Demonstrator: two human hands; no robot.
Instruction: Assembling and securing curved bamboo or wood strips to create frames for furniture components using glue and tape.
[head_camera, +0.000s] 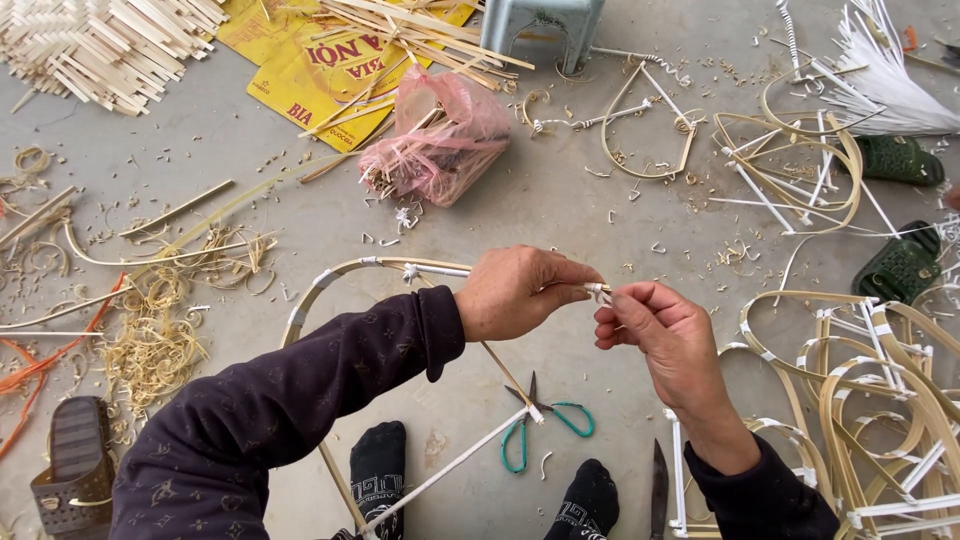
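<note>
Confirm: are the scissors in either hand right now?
No: the green-handled scissors lie on the floor below both hands, which pinch the bamboo frame instead.

Bamboo frame I'm holding looks like pale matt split cane with glossy white plastic wrap, floor is rough grey concrete, scissors have shiny teal plastic handles.

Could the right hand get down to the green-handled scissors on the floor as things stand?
Probably yes. The scissors lie open on bare floor just below the right hand, nothing over them. But that hand and the left hand are pinching a white strip on the bamboo frame, so it must let go.
</note>
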